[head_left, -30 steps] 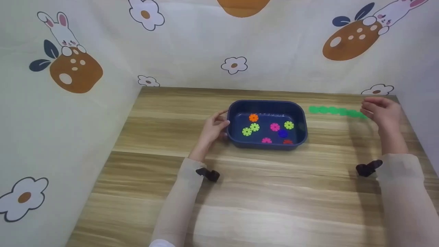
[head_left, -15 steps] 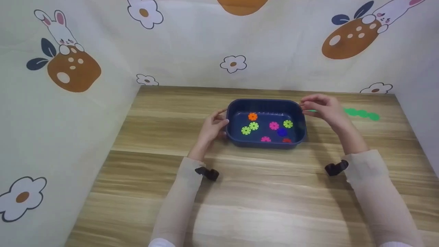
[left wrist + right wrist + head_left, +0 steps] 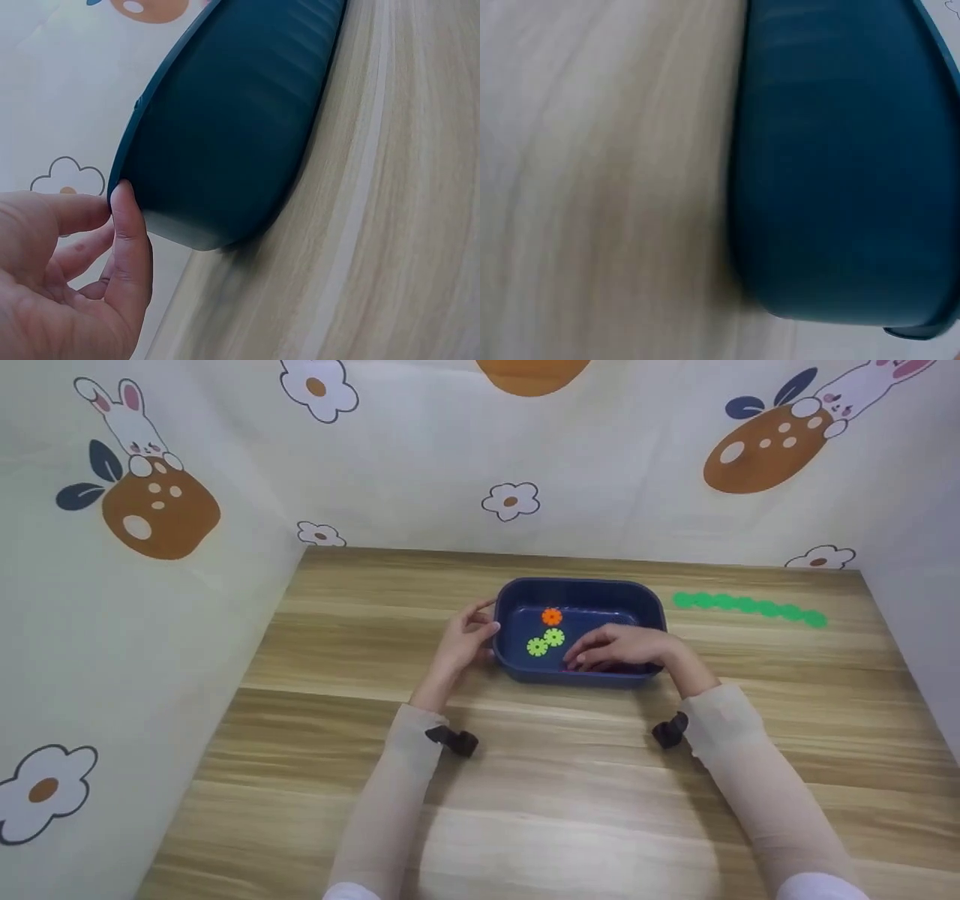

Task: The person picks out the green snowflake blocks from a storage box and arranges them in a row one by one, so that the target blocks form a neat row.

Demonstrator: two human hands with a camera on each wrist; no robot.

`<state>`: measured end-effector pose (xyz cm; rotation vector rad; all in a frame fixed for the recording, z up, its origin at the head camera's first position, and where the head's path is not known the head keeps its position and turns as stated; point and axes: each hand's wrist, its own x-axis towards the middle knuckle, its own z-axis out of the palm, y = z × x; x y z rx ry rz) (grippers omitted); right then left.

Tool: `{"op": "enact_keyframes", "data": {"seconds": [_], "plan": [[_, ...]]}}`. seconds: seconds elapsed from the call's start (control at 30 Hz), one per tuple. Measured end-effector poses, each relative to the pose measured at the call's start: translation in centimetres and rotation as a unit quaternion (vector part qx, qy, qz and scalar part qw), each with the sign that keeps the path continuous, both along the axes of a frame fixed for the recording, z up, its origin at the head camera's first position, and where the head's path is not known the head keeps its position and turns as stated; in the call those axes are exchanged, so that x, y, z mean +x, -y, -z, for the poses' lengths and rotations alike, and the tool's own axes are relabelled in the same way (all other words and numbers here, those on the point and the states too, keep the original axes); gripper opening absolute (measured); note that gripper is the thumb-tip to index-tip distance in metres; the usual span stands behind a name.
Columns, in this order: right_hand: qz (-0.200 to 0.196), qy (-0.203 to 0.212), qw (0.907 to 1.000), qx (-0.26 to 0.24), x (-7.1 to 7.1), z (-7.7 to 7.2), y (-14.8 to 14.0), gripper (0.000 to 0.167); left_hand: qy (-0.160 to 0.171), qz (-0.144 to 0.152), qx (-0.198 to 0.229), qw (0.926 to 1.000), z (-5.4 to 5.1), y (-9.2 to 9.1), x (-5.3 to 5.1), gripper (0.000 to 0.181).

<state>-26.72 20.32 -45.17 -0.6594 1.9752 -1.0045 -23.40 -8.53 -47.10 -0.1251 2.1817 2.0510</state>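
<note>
A dark blue rectangular tub [image 3: 555, 678] stands on the table with flower-shaped, notched plastic discs inside. My left hand [image 3: 459, 641] holds its left end; the left wrist view shows thumb and forefinger [image 3: 129, 232] pinching the rim. Over the tub's right side, my right hand [image 3: 619, 647] reaches in, fingertips down by a pink disc [image 3: 568, 667] near the front wall. Whether the fingers grip that disc is hidden. An orange disc [image 3: 552, 616] and two yellow-green discs [image 3: 537, 646] lie to the left of the fingers. The right wrist view shows only the tub's outer wall [image 3: 840, 172] and the table.
Right of the tub, a row of several green discs [image 3: 750, 606] lies on the wooden table [image 3: 360, 607]. A printed cloth [image 3: 420, 457] with rabbits and flowers rises behind the table and along its sides.
My right hand has come leftward from the far end of the green row, passed along it, and entered the tub, covering several discs. The left hand has stayed on the rim.
</note>
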Motion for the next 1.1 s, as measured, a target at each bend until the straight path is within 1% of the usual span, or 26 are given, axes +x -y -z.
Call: {"op": "enact_keyframes", "data": {"seconds": [0.13, 0.17, 0.23, 0.3, 0.37, 0.47, 0.5, 0.57, 0.63, 0.73, 0.8, 0.87, 1.0, 1.1], "plan": [[-0.051, -0.046, 0.9975, 0.014, -0.1, 0.6, 0.8, 0.034, 0.004, -0.003, 0.002, 1.0000, -0.1, 0.2, 0.0, 0.048], [-0.059, -0.051, 0.9969, 0.012, -0.2, 0.7, 1.0, 0.034, 0.004, -0.003, 0.002, 1.0000, -0.1, 0.2, 0.0, 0.048], [-0.068, -0.049, 0.9965, -0.003, -0.4, 1.0, 1.3, 0.033, 0.004, -0.004, 0.004, 1.0000, 0.0, 0.2, 0.0, 0.048], [-0.067, -0.032, 0.9971, -0.020, -0.5, 1.3, 1.5, 0.032, 0.003, -0.002, 0.002, 1.0000, 0.0, 0.2, 0.0, 0.048], [-0.059, -0.025, 0.9974, -0.033, -0.6, 1.5, 1.7, 0.031, 0.002, 0.000, -0.003, 1.0000, 0.0, 0.2, 0.0, 0.048], [-0.027, -0.021, 0.9988, -0.037, -0.5, 1.6, 1.8, 0.029, 0.001, 0.000, -0.010, 0.9999, 0.0, 0.1, 0.1, 0.047], [-0.016, -0.027, 0.9989, -0.035, -0.4, 1.6, 1.9, 0.029, 0.002, 0.000, -0.012, 0.9999, -0.1, 0.1, 0.1, 0.047], [0.010, -0.050, 0.9983, -0.028, -0.2, 1.6, 2.1, 0.027, 0.002, -0.002, -0.015, 0.9999, -0.1, 0.1, 0.1, 0.047], [0.026, -0.094, 0.9950, -0.021, -0.1, 1.6, 2.5, 0.024, 0.000, -0.004, -0.018, 0.9998, -0.1, 0.1, 0.1, 0.047], [0.045, -0.166, 0.9850, -0.011, 0.2, 1.5, 3.3, 0.018, -0.004, -0.003, -0.014, 0.9999, -0.1, 0.0, 0.1, 0.047], [0.050, -0.204, 0.9777, -0.003, 0.2, 1.5, 4.0, 0.016, -0.004, -0.003, -0.006, 1.0000, -0.1, 0.0, 0.1, 0.047], [0.046, -0.226, 0.9730, 0.003, 0.2, 1.5, 4.6, 0.017, -0.002, -0.004, 0.003, 1.0000, -0.2, -0.1, 0.2, 0.047], [0.018, -0.263, 0.9643, 0.019, 0.0, 1.7, 5.8, 0.024, 0.003, -0.006, 0.011, 0.9999, -0.2, -0.1, 0.2, 0.047], [0.001, -0.284, 0.9583, 0.028, -0.1, 1.9, 6.5, 0.025, 0.002, -0.007, 0.011, 0.9999, -0.1, -0.2, 0.2, 0.047]]}}
